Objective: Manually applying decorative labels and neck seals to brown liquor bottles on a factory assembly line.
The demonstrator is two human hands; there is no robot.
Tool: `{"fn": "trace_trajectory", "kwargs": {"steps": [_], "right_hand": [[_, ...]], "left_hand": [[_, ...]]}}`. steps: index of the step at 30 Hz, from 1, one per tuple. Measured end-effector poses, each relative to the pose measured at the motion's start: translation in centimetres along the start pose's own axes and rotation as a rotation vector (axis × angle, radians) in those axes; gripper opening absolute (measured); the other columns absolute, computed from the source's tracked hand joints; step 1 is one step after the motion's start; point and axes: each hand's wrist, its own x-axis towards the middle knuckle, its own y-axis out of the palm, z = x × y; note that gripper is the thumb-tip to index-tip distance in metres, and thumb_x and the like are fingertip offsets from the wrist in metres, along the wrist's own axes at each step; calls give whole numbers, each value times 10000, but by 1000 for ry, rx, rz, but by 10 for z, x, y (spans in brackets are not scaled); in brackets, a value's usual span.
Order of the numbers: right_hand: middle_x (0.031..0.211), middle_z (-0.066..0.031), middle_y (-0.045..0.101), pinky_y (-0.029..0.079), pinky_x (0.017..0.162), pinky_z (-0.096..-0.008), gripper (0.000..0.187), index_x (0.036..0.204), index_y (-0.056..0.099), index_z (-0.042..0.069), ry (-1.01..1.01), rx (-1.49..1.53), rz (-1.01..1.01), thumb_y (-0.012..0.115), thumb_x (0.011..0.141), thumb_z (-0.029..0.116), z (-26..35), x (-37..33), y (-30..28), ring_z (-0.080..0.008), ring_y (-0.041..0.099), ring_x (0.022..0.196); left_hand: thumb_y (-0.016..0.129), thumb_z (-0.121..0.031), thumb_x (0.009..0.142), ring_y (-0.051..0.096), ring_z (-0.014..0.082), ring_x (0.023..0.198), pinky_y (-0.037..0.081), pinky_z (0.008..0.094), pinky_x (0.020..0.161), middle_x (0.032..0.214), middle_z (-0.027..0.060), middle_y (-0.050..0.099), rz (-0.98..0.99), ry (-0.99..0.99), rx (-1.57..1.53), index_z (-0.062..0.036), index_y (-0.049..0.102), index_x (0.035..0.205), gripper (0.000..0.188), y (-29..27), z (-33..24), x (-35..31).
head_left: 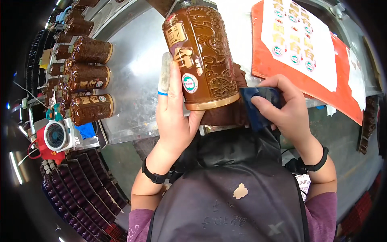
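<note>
A large brown bottle [213, 60] with raised relief, gold characters and a round green-and-white sticker leans slightly in front of me at the table's near edge. My left hand [175, 125] grips it along its left side, thumb by the gold base rim; one finger wears a pale knitted finger sleeve with a blue edge. Behind the base shows dark brown cloth [225, 117]. Beside the base on the right, my right hand [288, 107] pinches a dark blue flat pad [252, 107] between thumb and fingers. Its near corner reaches the base; whether they touch I cannot tell.
On the right lies a white sticker sheet [298, 72] over an orange-red board [262, 68]. Several similar brown bottles [90, 78] lie along the left of the metal table [133, 101]. A small fan [56, 135] stands at lower left, above racked dark bottles [76, 189].
</note>
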Motion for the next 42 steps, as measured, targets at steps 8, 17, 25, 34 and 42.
{"fn": "trace_trajectory", "kwargs": {"steps": [8, 17, 25, 34, 42], "right_hand": [[826, -11, 640, 488, 643, -229, 233, 993, 622, 23, -210, 36, 29, 754, 833, 129, 2, 1, 11, -61, 594, 721], [810, -1, 643, 451, 550, -201, 201, 971, 625, 39, -3, 109, -29, 751, 835, 115, -5, -1, 2, -30, 574, 642], [811, -8, 647, 490, 640, -234, 221, 976, 634, 29, -234, 11, 8, 763, 822, 121, 0, 3, 10, -62, 603, 718], [831, 0, 650, 493, 651, -213, 209, 986, 637, 33, -93, 168, -33, 755, 832, 110, 1, -3, 4, -46, 598, 719], [809, -2, 654, 481, 614, -225, 215, 984, 638, 24, -213, 27, 37, 754, 833, 125, 7, 5, 10, -51, 582, 674]], "left_hand": [[805, -75, 705, 343, 502, 1401, 352, 510, 1121, 1455, 272, 443, 17, 174, 88, -5, 462, 1452, 825, 1, -11, 14], [806, -134, 780, 341, 479, 1410, 356, 490, 1115, 1505, 289, 381, -15, 2, 51, 40, 217, 1542, 979, -4, -4, -4], [774, -24, 713, 373, 459, 1403, 357, 479, 1132, 1452, 235, 477, 22, 154, 12, -12, 503, 1425, 762, 0, -7, 18], [804, -76, 752, 353, 470, 1413, 357, 491, 1122, 1492, 239, 432, -4, -15, -14, -26, 405, 1494, 844, -4, -8, 4], [834, -99, 689, 396, 463, 1381, 389, 491, 1101, 1416, 204, 516, -33, 174, 1, -49, 485, 1449, 838, 1, -9, 26]]}}
